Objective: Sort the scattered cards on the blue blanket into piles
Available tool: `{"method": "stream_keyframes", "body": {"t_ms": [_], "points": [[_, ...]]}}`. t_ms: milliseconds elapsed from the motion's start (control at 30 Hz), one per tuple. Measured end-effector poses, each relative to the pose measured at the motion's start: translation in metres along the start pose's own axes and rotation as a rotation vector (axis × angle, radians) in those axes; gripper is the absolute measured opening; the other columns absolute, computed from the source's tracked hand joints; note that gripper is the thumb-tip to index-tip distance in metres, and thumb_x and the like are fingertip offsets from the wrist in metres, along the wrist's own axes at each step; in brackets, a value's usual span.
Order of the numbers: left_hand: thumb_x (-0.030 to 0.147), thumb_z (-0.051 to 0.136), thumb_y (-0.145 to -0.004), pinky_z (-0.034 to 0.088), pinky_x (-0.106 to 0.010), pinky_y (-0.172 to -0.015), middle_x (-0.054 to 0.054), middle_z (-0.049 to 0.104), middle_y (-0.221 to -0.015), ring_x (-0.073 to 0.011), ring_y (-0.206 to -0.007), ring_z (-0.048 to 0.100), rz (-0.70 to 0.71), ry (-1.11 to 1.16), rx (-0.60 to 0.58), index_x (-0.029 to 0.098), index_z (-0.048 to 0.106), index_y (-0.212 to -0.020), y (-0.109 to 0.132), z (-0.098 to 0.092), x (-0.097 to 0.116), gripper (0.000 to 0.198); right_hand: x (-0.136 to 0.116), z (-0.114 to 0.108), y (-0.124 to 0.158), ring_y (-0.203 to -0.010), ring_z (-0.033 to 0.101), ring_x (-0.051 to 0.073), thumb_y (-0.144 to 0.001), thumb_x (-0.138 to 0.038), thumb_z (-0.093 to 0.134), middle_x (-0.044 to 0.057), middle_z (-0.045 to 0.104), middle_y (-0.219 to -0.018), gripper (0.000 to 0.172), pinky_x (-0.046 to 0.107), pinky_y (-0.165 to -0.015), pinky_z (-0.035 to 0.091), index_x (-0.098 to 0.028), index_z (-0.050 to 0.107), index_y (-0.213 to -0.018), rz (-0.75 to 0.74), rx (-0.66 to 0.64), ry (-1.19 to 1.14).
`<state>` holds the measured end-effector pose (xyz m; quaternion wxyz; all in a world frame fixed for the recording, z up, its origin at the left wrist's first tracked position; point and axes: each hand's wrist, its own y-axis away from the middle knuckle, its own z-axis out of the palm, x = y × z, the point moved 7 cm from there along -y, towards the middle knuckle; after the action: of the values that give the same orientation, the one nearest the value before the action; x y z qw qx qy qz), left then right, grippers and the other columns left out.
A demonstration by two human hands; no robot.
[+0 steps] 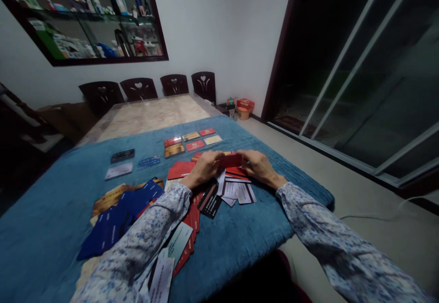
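Observation:
Between both hands, a stack of red cards (230, 160) is held on edge, just above the blue cloth. My left hand (206, 168) grips its left end, and my right hand (258, 166) closes on the right end. Below the hands lie white cards with dark stripes (236, 191) and a black card (209, 201). Red cards (180, 170) are spread beside my left hand, partly hidden by it. Under and beside my left sleeve are dark blue cards (111, 223), gold cards (109, 198) and a pale green card (179, 243).
Sorted piles stand farther back: gold cards (174, 150), a red card (195, 145), a cream card (213, 140), blue cards (148, 162), dark cards (122, 155) and white cards (119, 171). The blue cloth (260, 229) covers the table's near part. Several chairs (139, 89) line the far end.

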<state>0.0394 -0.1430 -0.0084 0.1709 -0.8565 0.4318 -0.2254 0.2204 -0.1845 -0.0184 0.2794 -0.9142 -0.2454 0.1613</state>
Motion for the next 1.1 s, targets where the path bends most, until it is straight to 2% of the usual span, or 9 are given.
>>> {"method": "stream_keyframes", "body": {"t_ms": [100, 233, 467, 800, 1100], "points": [[0.008, 0.051, -0.09, 0.054, -0.036, -0.088, -0.01, 0.073, -0.108, -0.0223, -0.096, 0.066, -0.019, -0.016, -0.012, 0.017, 0.065, -0.12, 0.0, 0.001, 0.0, 0.034, 0.002, 0.004, 0.003, -0.082, 0.066, 0.024, -0.098, -0.022, 0.048, 0.012, 0.075, -0.096, 0.038, 0.036, -0.078, 0.051, -0.016, 0.064, -0.132, 0.012, -0.011, 0.029], [0.01, 0.052, -0.089, 0.053, -0.036, -0.085, -0.011, 0.073, -0.106, -0.0228, -0.093, 0.066, -0.035, -0.029, -0.048, 0.016, 0.063, -0.12, 0.0, 0.003, 0.001, 0.034, 0.002, 0.009, 0.004, -0.086, 0.067, 0.024, -0.101, -0.021, 0.044, 0.014, 0.076, -0.102, 0.04, 0.036, -0.08, 0.052, -0.016, 0.062, -0.136, 0.005, -0.032, 0.049], [0.009, 0.05, -0.085, 0.051, -0.037, -0.084, -0.01, 0.072, -0.101, -0.0235, -0.09, 0.066, -0.067, -0.057, -0.061, 0.016, 0.061, -0.12, 0.001, 0.007, 0.0, 0.038, 0.004, 0.014, 0.005, -0.085, 0.065, 0.024, -0.099, -0.017, 0.044, 0.013, 0.073, -0.103, 0.046, 0.037, -0.08, 0.053, -0.018, 0.057, -0.142, -0.033, -0.022, 0.077], [0.011, 0.053, -0.084, 0.051, -0.043, -0.095, -0.016, 0.07, -0.121, -0.0277, -0.107, 0.065, -0.08, -0.048, -0.102, 0.013, 0.055, -0.131, 0.003, 0.014, -0.002, 0.047, 0.002, 0.017, 0.004, -0.099, 0.062, 0.029, -0.095, -0.019, 0.053, 0.016, 0.066, -0.111, 0.055, 0.043, -0.085, 0.054, -0.016, 0.048, -0.149, -0.072, -0.045, 0.026], [0.015, 0.055, -0.086, 0.048, -0.049, -0.1, -0.019, 0.067, -0.127, -0.0308, -0.115, 0.061, -0.08, -0.055, -0.144, 0.011, 0.047, -0.142, 0.005, 0.013, 0.0, 0.057, 0.005, 0.017, 0.003, -0.104, 0.06, 0.03, -0.094, -0.022, 0.057, 0.017, 0.064, -0.116, 0.058, 0.047, -0.088, 0.055, -0.016, 0.046, -0.15, -0.06, -0.068, -0.038]]}}
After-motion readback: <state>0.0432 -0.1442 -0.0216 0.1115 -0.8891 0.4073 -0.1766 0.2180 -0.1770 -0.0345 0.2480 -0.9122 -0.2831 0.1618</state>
